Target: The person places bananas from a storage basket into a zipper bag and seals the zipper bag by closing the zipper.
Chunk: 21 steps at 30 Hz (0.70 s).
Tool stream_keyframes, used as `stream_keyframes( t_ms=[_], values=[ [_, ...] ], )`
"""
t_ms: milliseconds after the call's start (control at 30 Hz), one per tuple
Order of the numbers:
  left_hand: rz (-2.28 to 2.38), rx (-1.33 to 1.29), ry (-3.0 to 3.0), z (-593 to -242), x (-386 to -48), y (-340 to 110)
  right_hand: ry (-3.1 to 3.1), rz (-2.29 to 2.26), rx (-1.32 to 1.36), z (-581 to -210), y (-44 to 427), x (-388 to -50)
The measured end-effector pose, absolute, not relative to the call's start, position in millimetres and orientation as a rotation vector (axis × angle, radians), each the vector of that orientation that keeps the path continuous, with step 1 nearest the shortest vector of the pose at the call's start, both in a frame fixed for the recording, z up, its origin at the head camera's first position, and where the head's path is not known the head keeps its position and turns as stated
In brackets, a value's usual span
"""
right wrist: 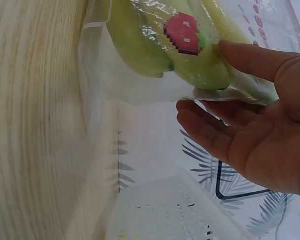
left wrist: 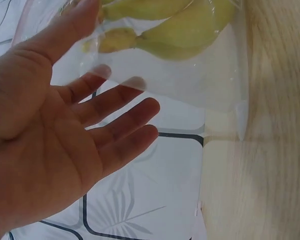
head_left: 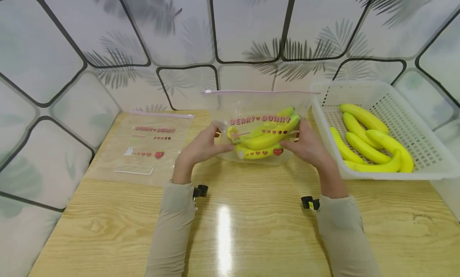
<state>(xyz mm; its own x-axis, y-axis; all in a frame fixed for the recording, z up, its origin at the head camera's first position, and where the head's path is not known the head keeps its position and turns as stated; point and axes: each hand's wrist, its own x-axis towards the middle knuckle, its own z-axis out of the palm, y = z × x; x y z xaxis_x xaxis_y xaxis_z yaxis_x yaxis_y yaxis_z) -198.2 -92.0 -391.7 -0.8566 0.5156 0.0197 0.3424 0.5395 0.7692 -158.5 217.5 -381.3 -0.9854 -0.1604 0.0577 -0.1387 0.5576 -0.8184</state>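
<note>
A clear slider zip bag (head_left: pixel 248 105) printed "Berry Bunny" stands roughly upright at the middle of the table, with several yellow bananas (head_left: pixel 264 141) inside. My left hand (head_left: pixel 203 145) holds its left side, thumb on the front and fingertips partly behind the plastic; in the left wrist view those fingers (left wrist: pixel 122 115) are spread and only lightly bent. On the right side, my right hand (head_left: pixel 305 143) grips the bag, its thumb (right wrist: pixel 252 60) on the front near a printed strawberry and its fingers behind. The pink zip strip runs along the top, its white slider (head_left: pixel 207 92) at the left end.
To the left, a second flat zip bag (head_left: pixel 143 149) with the same print lies on the wooden table (head_left: pixel 251 229). At the right stands a white perforated basket (head_left: pixel 420 129) holding several bananas (head_left: pixel 370 147). A patterned fabric wall (head_left: pixel 248 33) rises behind the table.
</note>
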Motion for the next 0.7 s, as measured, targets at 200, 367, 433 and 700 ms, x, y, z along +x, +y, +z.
stream_keyframes(
  t_ms=[200,367,433,700],
  values=[
    [1.224,0.673,2.638,-393.1,-199.3,-88.1,2.767,-1.482,-0.212,-384.8,219.9,-159.0],
    [1.283,0.630,2.672,-392.9,-200.6,-88.3,2.779,-1.544,-0.229,-386.8,221.2,-159.8],
    [1.302,0.614,2.672,-392.9,-200.8,-87.9,2.765,-1.569,-0.237,-386.6,220.9,-159.6],
    [1.436,0.630,2.617,-391.8,-200.2,-86.3,2.599,-1.763,-0.259,-385.8,215.2,-161.1]
  ],
)
